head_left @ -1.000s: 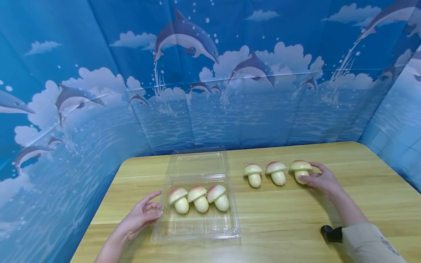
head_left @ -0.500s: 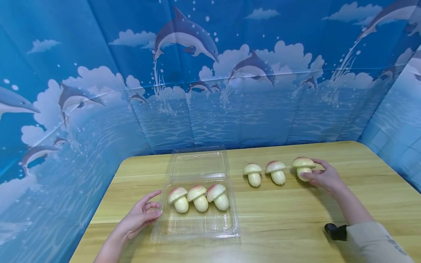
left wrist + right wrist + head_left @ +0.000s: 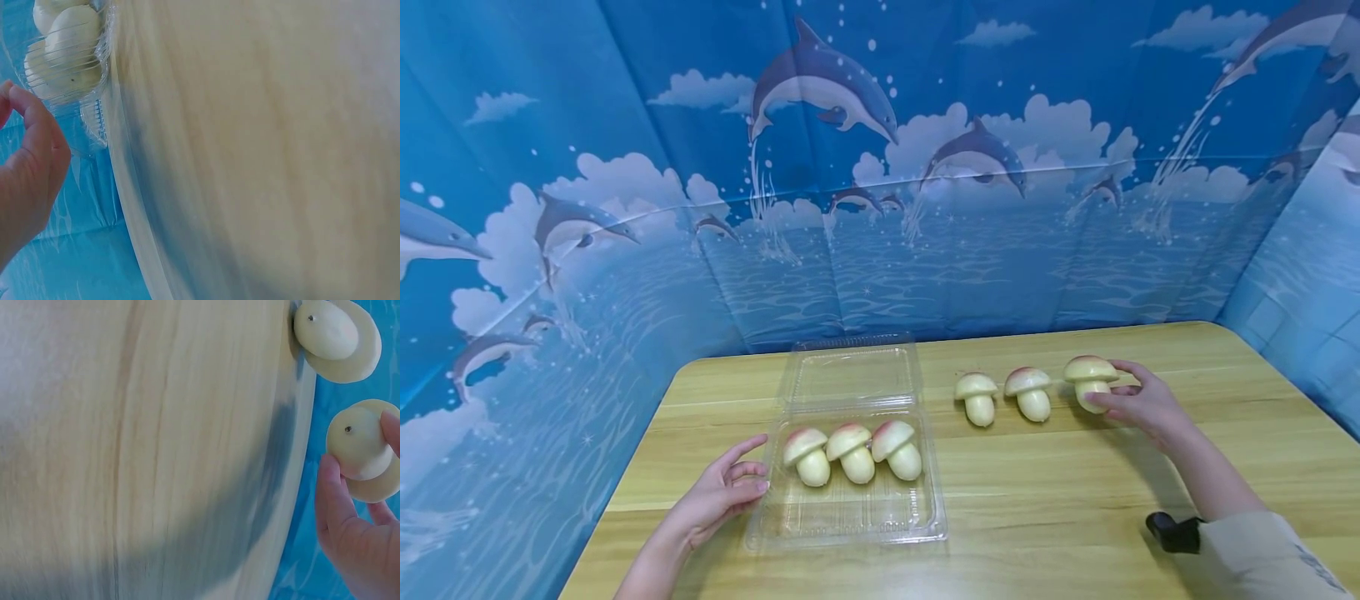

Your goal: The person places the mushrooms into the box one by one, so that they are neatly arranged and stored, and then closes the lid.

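My right hand (image 3: 1146,408) pinches a toy mushroom (image 3: 1090,382) by its pale stem, with the pinkish cap facing away. In the right wrist view, the fingers and thumb close round this held mushroom (image 3: 357,440), its small dark stem-end mark showing. Two similar mushrooms (image 3: 976,398) (image 3: 1030,393) lie in a row to its left. At the left edge of an open clear plastic clamshell box (image 3: 850,525) rests my left hand (image 3: 718,492), its fingers loosely bent and fingertips right at the rim. Three mushrooms (image 3: 852,454) lie side by side inside that box.
The clamshell's lid (image 3: 853,375) lies folded back towards the far table edge. A wooden table (image 3: 1037,517) carries everything. Behind it hangs a blue dolphin-print curtain (image 3: 865,283). A black object (image 3: 1176,533) sits at the right sleeve's cuff.
The right hand, holding the mushroom, has moved slightly up and to the right in the head view, widening the gap to the other two. The left hand and box have stayed in place.
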Demonstrator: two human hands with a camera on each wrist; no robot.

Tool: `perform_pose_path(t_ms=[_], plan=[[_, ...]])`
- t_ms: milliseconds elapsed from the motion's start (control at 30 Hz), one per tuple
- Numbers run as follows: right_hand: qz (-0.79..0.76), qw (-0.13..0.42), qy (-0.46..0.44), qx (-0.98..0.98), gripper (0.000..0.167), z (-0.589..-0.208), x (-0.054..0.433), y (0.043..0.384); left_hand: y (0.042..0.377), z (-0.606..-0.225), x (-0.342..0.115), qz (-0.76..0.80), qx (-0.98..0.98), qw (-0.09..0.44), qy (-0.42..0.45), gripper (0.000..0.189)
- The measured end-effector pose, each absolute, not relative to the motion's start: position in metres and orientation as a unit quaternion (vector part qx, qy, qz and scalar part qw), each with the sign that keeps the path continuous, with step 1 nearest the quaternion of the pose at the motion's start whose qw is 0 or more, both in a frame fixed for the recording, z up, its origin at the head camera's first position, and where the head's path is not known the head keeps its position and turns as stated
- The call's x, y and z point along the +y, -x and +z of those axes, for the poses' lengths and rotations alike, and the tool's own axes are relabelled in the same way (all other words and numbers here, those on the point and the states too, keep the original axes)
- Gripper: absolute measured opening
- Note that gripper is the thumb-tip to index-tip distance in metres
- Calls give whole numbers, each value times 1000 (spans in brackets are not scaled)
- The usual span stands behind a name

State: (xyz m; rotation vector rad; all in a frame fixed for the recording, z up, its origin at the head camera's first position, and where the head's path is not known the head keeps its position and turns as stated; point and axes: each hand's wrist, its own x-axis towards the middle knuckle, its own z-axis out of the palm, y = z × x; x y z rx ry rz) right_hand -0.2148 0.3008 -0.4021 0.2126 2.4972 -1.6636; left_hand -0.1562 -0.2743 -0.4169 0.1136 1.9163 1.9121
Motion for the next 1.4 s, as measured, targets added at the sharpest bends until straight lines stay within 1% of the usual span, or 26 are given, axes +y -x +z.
perform_pose_path(t_ms=[367, 1133, 1400], plan=[[-550, 71, -53, 831, 93, -391, 292, 206, 155, -415, -273, 700, 678, 217, -53, 75], [-566, 84, -1, 820, 85, -377, 267, 189, 155, -418, -274, 687, 693, 215, -37, 77], [-566, 102, 17, 818, 83, -368, 251, 182, 153, -416, -273, 695, 686, 211, -47, 75]])
